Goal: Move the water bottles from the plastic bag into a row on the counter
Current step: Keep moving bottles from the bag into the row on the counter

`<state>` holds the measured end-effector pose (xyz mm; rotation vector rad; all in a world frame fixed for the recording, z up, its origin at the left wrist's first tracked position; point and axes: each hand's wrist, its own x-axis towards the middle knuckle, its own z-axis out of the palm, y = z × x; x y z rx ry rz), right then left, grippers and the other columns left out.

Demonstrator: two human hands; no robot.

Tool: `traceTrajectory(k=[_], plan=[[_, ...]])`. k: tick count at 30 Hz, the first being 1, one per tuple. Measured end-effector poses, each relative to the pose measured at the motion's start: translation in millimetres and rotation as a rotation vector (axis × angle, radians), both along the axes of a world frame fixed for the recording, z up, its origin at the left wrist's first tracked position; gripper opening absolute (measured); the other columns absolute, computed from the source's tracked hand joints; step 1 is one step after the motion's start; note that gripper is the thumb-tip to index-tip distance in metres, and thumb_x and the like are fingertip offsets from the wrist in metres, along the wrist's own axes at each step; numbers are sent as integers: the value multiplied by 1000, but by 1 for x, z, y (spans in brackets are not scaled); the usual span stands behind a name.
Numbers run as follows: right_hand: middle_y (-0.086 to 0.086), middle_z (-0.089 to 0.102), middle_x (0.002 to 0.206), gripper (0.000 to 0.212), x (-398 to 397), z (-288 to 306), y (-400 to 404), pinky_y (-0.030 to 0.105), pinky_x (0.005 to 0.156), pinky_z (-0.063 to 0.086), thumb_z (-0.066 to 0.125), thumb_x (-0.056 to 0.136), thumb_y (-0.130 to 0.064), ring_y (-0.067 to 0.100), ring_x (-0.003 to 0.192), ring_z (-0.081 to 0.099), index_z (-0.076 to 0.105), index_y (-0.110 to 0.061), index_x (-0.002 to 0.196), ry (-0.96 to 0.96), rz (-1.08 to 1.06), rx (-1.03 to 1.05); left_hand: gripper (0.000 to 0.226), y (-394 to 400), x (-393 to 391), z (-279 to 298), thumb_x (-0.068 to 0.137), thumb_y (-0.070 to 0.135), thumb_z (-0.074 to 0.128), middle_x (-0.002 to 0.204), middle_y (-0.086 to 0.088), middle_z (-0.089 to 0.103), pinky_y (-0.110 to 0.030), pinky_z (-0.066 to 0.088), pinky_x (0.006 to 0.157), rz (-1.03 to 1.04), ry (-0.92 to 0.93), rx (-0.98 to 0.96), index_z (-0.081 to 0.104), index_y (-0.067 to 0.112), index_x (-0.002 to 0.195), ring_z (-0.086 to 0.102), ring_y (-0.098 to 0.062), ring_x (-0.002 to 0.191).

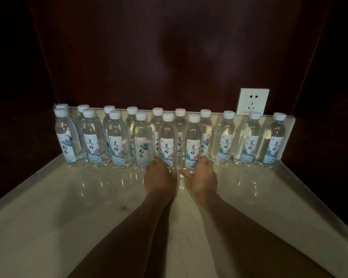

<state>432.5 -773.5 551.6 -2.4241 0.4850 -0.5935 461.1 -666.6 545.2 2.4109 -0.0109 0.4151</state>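
Observation:
Several clear water bottles with white caps and pale printed labels stand upright in two rows along the back of the cream marble counter (69,207). My left hand (159,175) wraps the base of one front-row bottle (167,137). My right hand (202,175) wraps the base of the neighbouring front-row bottle (193,139). Both bottles stand on the counter. The plastic bag is not in view.
A white wall socket (252,101) sits on the dark red back wall behind the right-hand bottles. Dark walls close in on both sides of the counter. Three single bottles stand at the right end, the last one (273,141) near the counter's right edge.

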Motion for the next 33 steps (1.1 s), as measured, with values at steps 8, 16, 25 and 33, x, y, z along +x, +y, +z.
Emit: traceTrajectory(k=[8, 16, 25, 33], plan=[[15, 53, 128, 53, -15, 12, -13, 35, 94, 44, 67, 91, -35, 30, 116, 55, 46, -4, 129, 49, 167, 16, 34, 9, -21, 18, 95, 36, 63, 117, -12, 68, -36, 48, 90, 14, 57, -2, 60, 9, 116, 64, -30, 110], [16, 59, 128, 45, -26, 18, -14, 34, 97, 44, 63, 94, -35, 32, 119, 56, 57, -5, 128, 63, 175, 28, 47, 13, -46, 27, 94, 44, 60, 124, -12, 65, -40, 49, 93, 59, 70, -11, 59, 9, 125, 62, -32, 114], [7, 72, 89, 21, -53, 30, 16, 32, 82, 52, 62, 93, -29, 24, 85, 65, 69, -10, 89, -65, 219, 207, 41, 22, -78, 39, 93, 51, 57, 120, -5, 70, -33, 48, 88, 81, 60, -8, 67, 21, 120, 65, -28, 111], [4, 70, 82, 16, -101, 49, 21, 39, 86, 56, 64, 91, -25, 25, 86, 69, 65, -16, 78, -147, 207, 307, 38, 56, -120, 67, 94, 52, 53, 99, -4, 74, -40, 55, 88, 4, -11, -91, 71, 20, 100, 68, -28, 92]])
